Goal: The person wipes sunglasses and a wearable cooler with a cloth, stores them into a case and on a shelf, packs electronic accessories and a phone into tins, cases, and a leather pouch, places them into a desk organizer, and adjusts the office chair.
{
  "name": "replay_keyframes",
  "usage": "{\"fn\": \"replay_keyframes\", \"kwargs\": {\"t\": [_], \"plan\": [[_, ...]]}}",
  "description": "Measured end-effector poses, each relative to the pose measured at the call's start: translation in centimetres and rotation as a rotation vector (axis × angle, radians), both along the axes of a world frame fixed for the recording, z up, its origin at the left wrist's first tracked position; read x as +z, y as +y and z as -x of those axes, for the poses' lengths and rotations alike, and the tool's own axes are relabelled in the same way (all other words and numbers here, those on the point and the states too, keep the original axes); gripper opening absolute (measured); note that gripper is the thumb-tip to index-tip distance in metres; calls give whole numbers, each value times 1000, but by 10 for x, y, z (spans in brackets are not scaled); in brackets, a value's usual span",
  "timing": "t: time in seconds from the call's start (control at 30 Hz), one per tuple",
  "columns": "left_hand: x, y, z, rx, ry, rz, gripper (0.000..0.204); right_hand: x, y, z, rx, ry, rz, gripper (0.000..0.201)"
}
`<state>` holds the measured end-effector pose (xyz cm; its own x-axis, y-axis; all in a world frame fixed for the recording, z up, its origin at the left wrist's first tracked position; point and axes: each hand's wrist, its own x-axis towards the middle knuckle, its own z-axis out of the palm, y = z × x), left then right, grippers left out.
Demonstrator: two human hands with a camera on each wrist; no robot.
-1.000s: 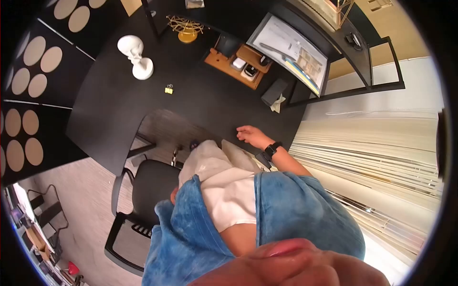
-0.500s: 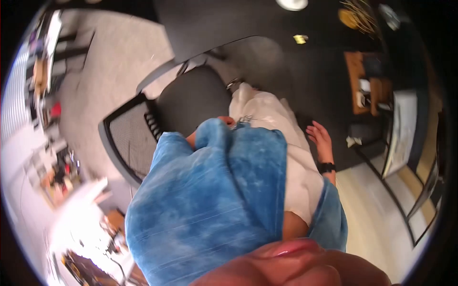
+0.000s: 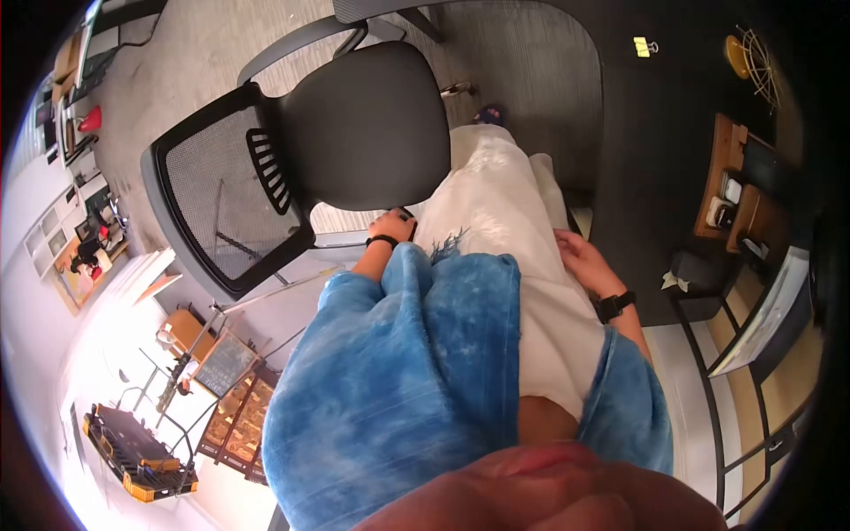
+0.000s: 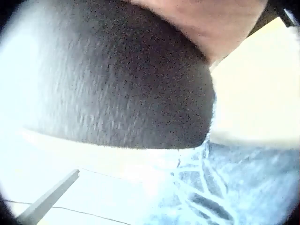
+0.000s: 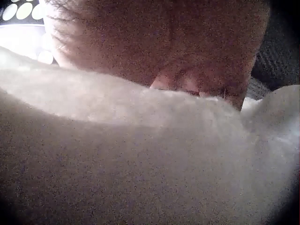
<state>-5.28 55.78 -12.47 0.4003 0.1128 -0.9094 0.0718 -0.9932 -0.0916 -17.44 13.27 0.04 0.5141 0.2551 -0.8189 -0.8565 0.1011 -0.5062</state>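
Observation:
A black office chair with a padded seat [image 3: 367, 124] and mesh back [image 3: 217, 195] stands at my left side. My left hand [image 3: 392, 227], a dark band on its wrist, grips a dark end by the near seat edge, seemingly the armrest [image 3: 405, 213]. In the left wrist view a dark grey rounded surface [image 4: 126, 79] fills much of the frame, part of the hand above it. My right hand [image 3: 589, 264], with a black watch on the wrist, hangs loosely beside my white trousers [image 3: 496, 199]. White cloth [image 5: 117, 103] partly hides that hand [image 5: 154, 42] in the right wrist view.
On the right runs a dark desk [image 3: 655, 159] with a yellow binder clip [image 3: 643, 48], a gold wire ornament [image 3: 754, 66] and a wooden organiser [image 3: 722, 177]. A dark box with tissue [image 3: 691, 273] sits near the desk's end. Behind me stands a yellow-and-black cart [image 3: 142, 451].
The view has swung left, away from the desk and toward the chair. My left hand has come out from under the sleeve beside the seat; my right hand has moved from the desk to my side.

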Motion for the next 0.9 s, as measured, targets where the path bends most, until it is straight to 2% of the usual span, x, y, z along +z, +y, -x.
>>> {"fn": "replay_keyframes", "kwargs": {"t": [0.07, 0.13, 0.17, 0.23, 0.3, 0.43, 0.53, 0.6, 0.73, 0.8, 0.9], "plan": [[12, 3, 1, 5, -25, 36, 70, -7, 1, 0, 52, -2, 90, 46], [37, -8, -6, -42, 148, 91, 70, -8, 5, 7, 21, -43, 56, 45], [43, -5, -5, -164, 159, 117, 72, -10, 7, 8, 30, -66, 68, 45], [55, -5, -4, -199, 133, 86, 74, -7, 11, 11, 15, -81, 80, 45], [46, 13, 5, -234, 125, 60, 74, 5, 11, 4, 107, -112, 115, 44], [59, 31, 18, -276, 225, 3, 74, 2, 19, 12, 30, -141, 86, 45], [51, 59, 48, -276, 238, -13, 72, -6, 26, 21, -13, -158, 133, 43], [47, 73, 67, -290, 230, -30, 67, -8, 29, 23, 24, -184, 163, 40], [46, 87, 92, -250, 275, -73, 59, -14, 34, 20, 35, -161, 197, 39], [50, 91, 102, -170, 305, -81, 60, -16, 37, 10, 73, -93, 182, 37], [64, 86, 99, -31, 382, -101, 71, -38, 49, 7, 76, -123, 221, 34]]}}
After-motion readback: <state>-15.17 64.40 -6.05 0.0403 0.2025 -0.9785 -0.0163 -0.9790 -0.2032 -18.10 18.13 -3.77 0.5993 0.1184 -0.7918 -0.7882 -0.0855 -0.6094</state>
